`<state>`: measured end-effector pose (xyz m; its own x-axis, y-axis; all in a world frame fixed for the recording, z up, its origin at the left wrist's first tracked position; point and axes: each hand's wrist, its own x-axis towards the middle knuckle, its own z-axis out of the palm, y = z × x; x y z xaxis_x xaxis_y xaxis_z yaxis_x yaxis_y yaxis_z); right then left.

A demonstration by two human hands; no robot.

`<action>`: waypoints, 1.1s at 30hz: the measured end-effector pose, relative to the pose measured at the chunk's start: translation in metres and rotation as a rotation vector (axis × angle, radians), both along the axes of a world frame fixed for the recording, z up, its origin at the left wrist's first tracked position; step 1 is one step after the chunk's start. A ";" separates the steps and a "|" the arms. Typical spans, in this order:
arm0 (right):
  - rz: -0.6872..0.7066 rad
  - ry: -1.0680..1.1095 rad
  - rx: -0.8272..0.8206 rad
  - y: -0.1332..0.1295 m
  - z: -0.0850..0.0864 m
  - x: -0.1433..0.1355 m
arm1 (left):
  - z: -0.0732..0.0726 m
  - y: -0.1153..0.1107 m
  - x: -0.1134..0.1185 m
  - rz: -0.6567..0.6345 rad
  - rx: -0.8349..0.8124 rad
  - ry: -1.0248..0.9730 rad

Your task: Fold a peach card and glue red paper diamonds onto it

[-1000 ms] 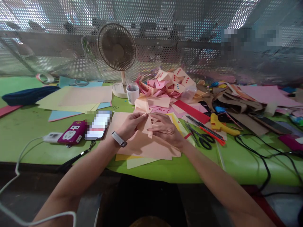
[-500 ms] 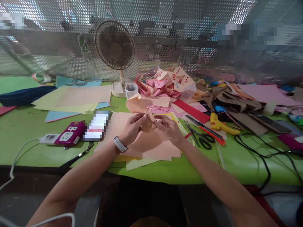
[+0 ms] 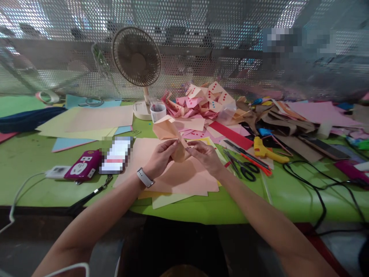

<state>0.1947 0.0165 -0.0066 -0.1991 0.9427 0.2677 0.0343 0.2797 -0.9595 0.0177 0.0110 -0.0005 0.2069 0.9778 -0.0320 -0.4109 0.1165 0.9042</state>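
Between my hands, above a stack of peach sheets [image 3: 184,179], is a folded peach paper piece [image 3: 165,129] with creased flaps. My left hand [image 3: 161,157] pinches its lower left side, thumb and fingers pressed together. The fingers of my right hand [image 3: 206,156] are closed on its lower right edge. The upper part of the paper sticks up past my fingertips, toward the back of the table. My palms hide some of the lower folds.
A fan [image 3: 137,57] and a white cup [image 3: 158,112] stand behind. Folded papers [image 3: 201,100] are heaped at the back. Scissors [image 3: 248,169], a red cutter [image 3: 259,165] and a yellow glue gun [image 3: 268,152] lie right; a phone [image 3: 117,154] and a purple case [image 3: 83,165] lie left.
The whole view has shifted slightly. My hands keep their grip on the folded paper, with hardly any movement of the fingers.
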 end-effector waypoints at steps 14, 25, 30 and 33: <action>-0.038 -0.032 0.033 0.003 -0.006 0.000 | -0.006 0.000 0.003 0.013 0.037 0.001; -0.059 -0.037 0.037 0.002 -0.006 0.000 | -0.012 0.001 0.003 0.005 0.035 0.029; -0.063 -0.038 0.021 0.003 -0.007 0.000 | -0.010 0.000 0.005 0.017 0.022 0.021; -0.069 -0.039 0.029 0.003 -0.007 0.000 | -0.009 0.000 0.006 0.017 0.024 0.012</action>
